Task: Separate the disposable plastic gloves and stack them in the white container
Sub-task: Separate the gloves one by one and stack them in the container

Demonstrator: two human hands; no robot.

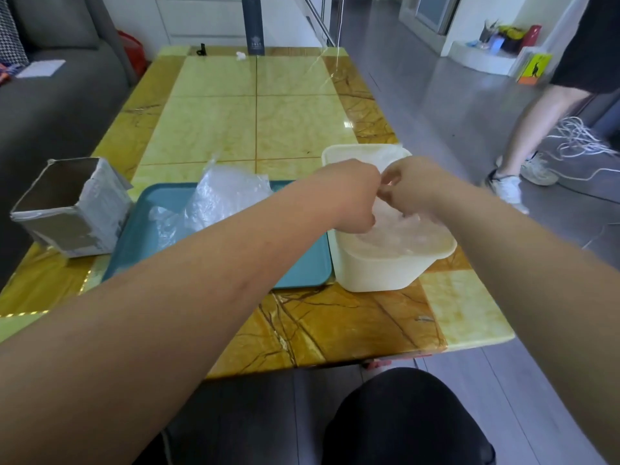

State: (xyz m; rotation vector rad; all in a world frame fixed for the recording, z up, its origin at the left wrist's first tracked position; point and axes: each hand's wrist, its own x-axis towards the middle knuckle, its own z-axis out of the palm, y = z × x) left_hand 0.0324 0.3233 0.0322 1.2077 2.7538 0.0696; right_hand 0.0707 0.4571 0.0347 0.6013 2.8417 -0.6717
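Note:
A white container point(375, 270) stands on the table at the right, with clear plastic gloves point(402, 236) lying inside it. Both my hands are over its opening, close together. My left hand point(352, 193) has its fingers curled and pinches a clear glove at the container's left side. My right hand point(409, 186) has its fingers curled on the same thin plastic, just right of the left hand. A pile of crumpled clear gloves point(218, 199) lies on the blue tray point(302, 273) to the left of the container.
An open grey cardboard box point(73, 209) stands at the table's left edge. A dark bottle point(255, 25) stands at the far end. A sofa point(50, 105) is on the left. A person's legs point(536, 129) and white cords point(577, 139) are on the floor at the right.

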